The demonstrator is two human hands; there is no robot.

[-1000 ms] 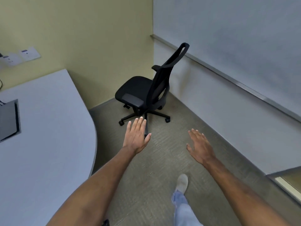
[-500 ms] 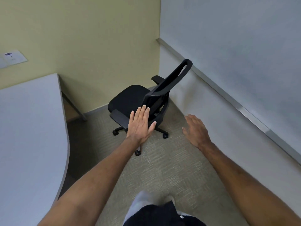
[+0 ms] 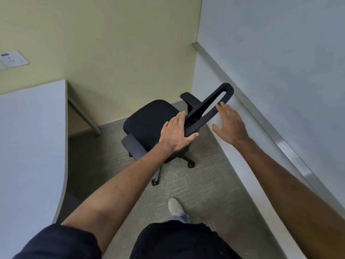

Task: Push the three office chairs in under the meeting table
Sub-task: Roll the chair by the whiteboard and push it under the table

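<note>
Head view: both spread hands, left hand (image 3: 176,133) and right hand (image 3: 230,124), flank chair (image 3: 149,120) backrest; table (image 3: 31,146) edge nearby.

Even, soft indoor light fills my view, with no glare. A dim shadow lies under the table (image 3: 33,146). Straight wall lines bow toward the edges, and my forearms look slightly soft.

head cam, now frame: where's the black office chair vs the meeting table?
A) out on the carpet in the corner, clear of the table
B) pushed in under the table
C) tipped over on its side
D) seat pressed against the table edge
A: the black office chair stands upright on the carpet near the corner of the walls, with open floor between it and the meeting table at left.
</note>
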